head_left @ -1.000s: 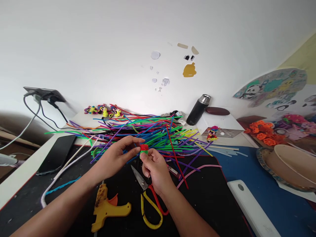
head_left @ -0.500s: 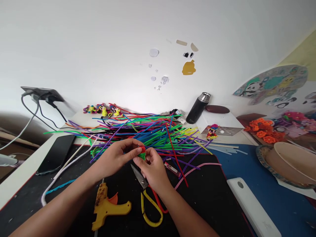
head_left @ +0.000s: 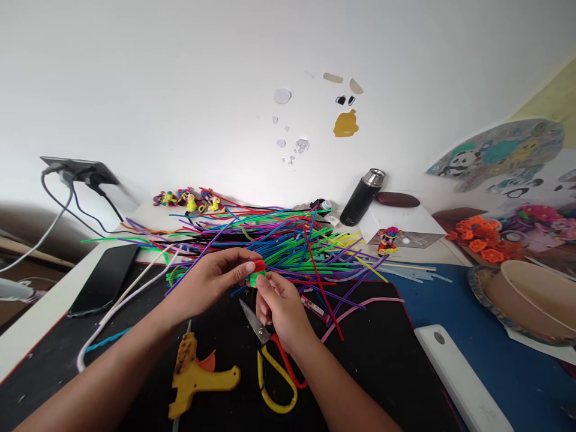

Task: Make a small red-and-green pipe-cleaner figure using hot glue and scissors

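Observation:
A small fuzzy red and green pipe-cleaner piece (head_left: 258, 271) is held up between both hands. My left hand (head_left: 213, 277) pinches its red upper part between thumb and fingers. The thumb and forefinger of my right hand (head_left: 281, 306) grip the green lower part, with the other fingers curled. Just below lie scissors (head_left: 270, 366) with one yellow and one red handle, on the black mat (head_left: 360, 378); my right wrist partly covers the red handle. A yellow hot glue gun (head_left: 193, 378) rests on the mat below my left forearm.
Many colourful pipe cleaners (head_left: 270, 240) pile up behind the hands. Finished pipe-cleaner figures (head_left: 191, 201) stand at the back left, another (head_left: 387, 240) at the right. A black flask (head_left: 362, 198), a phone (head_left: 103, 279), a white device (head_left: 461, 378) and a bowl (head_left: 540, 300) lie around.
The red and green piece has turned slightly and shifted a little left and up. My right hand's fingers have opened out somewhat and moved on the green part.

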`<state>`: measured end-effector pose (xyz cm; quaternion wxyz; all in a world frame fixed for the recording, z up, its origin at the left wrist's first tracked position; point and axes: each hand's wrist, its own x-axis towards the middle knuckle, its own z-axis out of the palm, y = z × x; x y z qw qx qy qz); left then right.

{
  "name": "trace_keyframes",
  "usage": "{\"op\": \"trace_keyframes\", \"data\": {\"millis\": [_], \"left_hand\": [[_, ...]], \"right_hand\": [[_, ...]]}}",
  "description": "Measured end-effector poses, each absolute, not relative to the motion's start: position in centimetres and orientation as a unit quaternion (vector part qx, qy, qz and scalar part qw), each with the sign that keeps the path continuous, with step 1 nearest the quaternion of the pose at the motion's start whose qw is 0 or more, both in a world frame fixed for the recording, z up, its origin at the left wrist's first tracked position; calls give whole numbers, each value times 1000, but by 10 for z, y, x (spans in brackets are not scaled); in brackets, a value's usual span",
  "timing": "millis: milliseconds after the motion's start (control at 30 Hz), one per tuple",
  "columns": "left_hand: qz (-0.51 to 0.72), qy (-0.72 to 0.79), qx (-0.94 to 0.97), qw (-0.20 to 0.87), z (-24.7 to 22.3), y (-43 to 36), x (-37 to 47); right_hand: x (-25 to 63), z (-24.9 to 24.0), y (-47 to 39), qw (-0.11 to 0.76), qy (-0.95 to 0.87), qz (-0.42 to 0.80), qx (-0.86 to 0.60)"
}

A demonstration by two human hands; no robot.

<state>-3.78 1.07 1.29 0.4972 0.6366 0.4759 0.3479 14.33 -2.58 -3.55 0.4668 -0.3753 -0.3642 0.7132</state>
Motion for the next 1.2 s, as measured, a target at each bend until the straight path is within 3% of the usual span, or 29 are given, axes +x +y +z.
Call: {"op": "trace_keyframes", "data": {"millis": [133, 333, 1200], "left_hand": [[337, 449, 640, 526, 9, 13, -42], [336, 459, 702, 428, 10, 10, -44], [347, 483, 741, 312, 9, 10, -41]], "right_hand": [[143, -37, -25, 478, -372, 695, -388], [142, -38, -25, 484, -391, 671, -404], [142, -43, -26, 487, -383, 691, -373]]}}
